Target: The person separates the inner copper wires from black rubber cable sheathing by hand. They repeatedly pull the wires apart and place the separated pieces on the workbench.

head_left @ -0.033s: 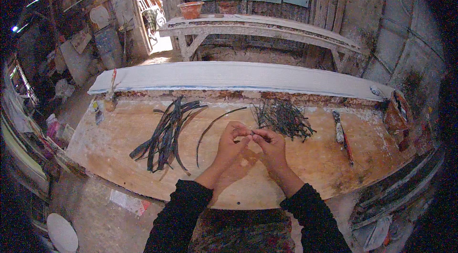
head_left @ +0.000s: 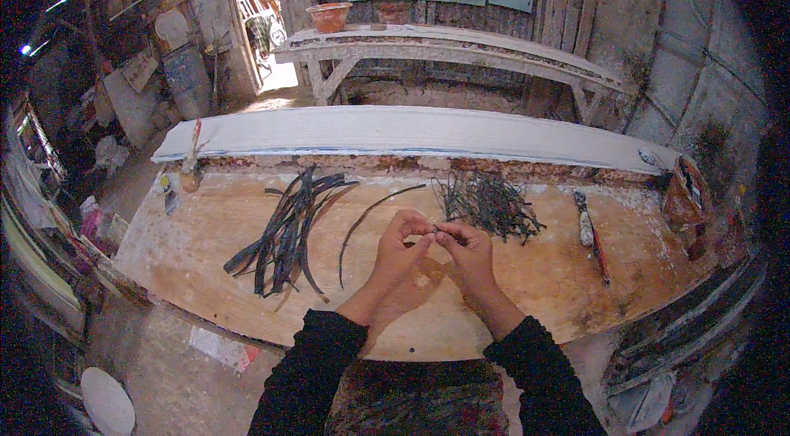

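Observation:
My left hand (head_left: 401, 243) and my right hand (head_left: 468, 250) meet above the middle of the board, fingertips pinched together. Between them they hold a small dark strip (head_left: 435, 229), mostly hidden by the fingers. Left of my left hand, one long thin black strip (head_left: 362, 220) lies in a curve on the wood. A loose bundle of wide black strips (head_left: 288, 234) is spread further left. Just beyond my right hand sits a tangled heap of short, thin black pieces (head_left: 494, 204).
The wooden board (head_left: 559, 304) has a white sheet-like cover (head_left: 411, 132) along its far edge. A dark-bladed tool with a red part (head_left: 591, 234) lies right, near a brown bag (head_left: 685, 197). A brush (head_left: 192, 158) stands at left. Behind, a bench (head_left: 444, 41) holds an orange basin (head_left: 330, 18).

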The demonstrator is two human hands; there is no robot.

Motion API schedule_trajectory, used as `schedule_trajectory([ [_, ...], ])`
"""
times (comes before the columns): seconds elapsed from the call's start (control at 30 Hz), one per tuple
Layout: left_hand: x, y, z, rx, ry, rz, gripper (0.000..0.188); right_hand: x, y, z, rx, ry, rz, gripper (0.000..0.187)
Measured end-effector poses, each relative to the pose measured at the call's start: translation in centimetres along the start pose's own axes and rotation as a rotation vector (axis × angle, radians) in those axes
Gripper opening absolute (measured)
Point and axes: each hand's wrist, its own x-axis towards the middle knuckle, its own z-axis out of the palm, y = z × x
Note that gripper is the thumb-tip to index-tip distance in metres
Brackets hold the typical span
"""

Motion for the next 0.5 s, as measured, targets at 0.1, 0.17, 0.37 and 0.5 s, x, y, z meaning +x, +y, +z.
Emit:
schedule_trajectory([
  [0.1, 0.1, 0.0, 0.1, 0.097, -0.001, 0.078, 0.025, 0.3, -0.2, 0.0, -0.021, -0.021, -0.005, 0.013],
  [0.17, 0.1, 0.4, 0.3, 0.178, 0.009, 0.114, 0.023, 0.5, 0.1, -0.1, -0.032, -0.020, -0.018, 0.013],
  [0.37, 0.0, 0.3, 0.3, 0.306, 0.049, 0.201, 0.026, -0.1, -0.4, 0.6, -0.143, -0.008, -0.103, 0.003],
  [0.5, 0.2, 0.9, 0.6, 0.272, 0.073, 0.026, 0.028, -0.2, -0.9, 0.6, -0.149, -0.046, -0.082, 0.004],
])
